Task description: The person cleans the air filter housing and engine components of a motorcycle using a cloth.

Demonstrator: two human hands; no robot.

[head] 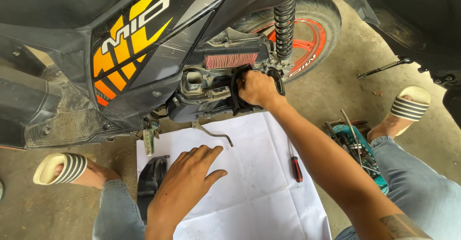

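I had my right hand [258, 89] up at the scooter's [144, 43] open side, fingers curled around a black rubber part [236, 92] that sat against the exposed engine casing [201, 93], just below the pink-ribbed air filter [231, 60]. Whether that part was a belt or a hose I could not tell from the head view; my knuckles hid most of it. My left hand [185, 182] lay flat and spread on the white paper sheet [259, 172] laid over the concrete floor [336, 96], holding nothing, its wrist just beside a black cover piece [150, 180] resting on the sheet's left edge.

As I judged it, the work was in its middle: the side cover was already off and set down, the inner parts were bared, and the rubber part was gripped but not yet clear of the casing. A red-handled screwdriver [296, 167] lay on the sheet to the right, untouched, and a heap of tools [355, 146] sat further right near my knee. The kick lever [211, 132] hung over the sheet's far edge. Behind, the rear shock spring [284, 26] and orange wheel [302, 38] stood undisturbed.
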